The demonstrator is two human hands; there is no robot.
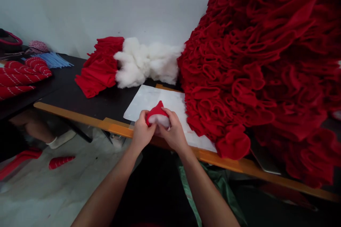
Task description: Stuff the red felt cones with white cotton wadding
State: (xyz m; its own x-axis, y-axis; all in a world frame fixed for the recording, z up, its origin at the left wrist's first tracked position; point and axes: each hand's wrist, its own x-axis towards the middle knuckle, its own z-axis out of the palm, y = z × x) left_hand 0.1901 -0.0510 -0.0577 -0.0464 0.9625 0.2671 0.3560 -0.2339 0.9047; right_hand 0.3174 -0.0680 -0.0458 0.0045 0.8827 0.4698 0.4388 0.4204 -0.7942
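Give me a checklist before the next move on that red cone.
1. Left hand and right hand both on the red fabric cone: ok.
2. Stuffing fully inside the cone: not ok, white filling shows at its open end.
3. White sheet flat on the table: ok.
4. Red ruffled heap off the sheet: not ok, it overlaps the sheet's right edge.
5. Cone's open rim even all round: cannot tell, the fingers hide part of it.
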